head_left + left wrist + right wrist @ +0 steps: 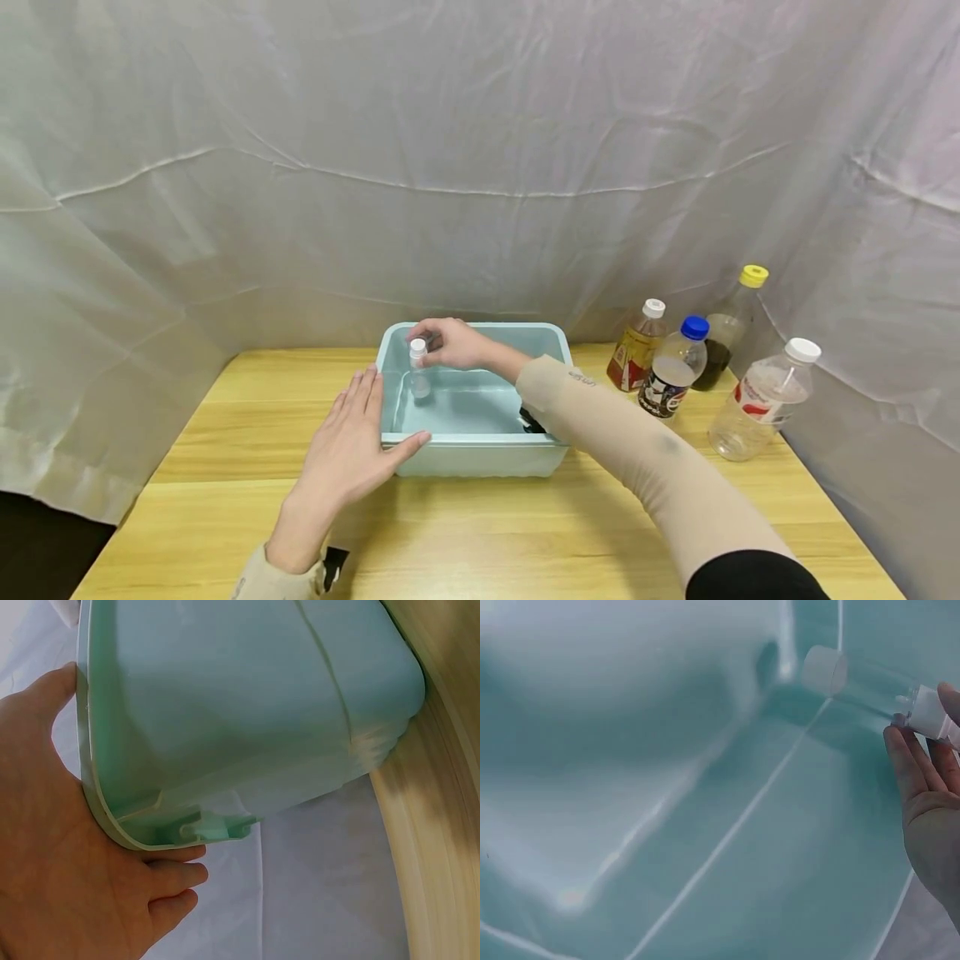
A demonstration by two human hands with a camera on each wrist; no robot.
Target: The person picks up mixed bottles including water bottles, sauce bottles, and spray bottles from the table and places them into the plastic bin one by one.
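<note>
A pale green plastic tub (480,458) stands on the wooden table (225,500). My left hand (348,446) lies flat against the tub's left front corner, fingers straight, thumb on the rim; the left wrist view shows the palm (60,847) pressed to the tub's outer wall (247,712). My right hand (450,342) reaches over the tub and pinches the white cap of a small clear bottle (418,371), held upright inside near the left wall. In the right wrist view the fingers (919,776) hold the bottle (877,686) by its cap above the tub's floor (705,825).
Several capped bottles stand right of the tub: a brown-labelled one (636,348), a blue-capped one (672,368), a yellow-capped dark one (731,329) and a clear white-capped one (761,400). A dark object (531,421) lies in the tub's right front corner. White cloth (480,167) hangs behind.
</note>
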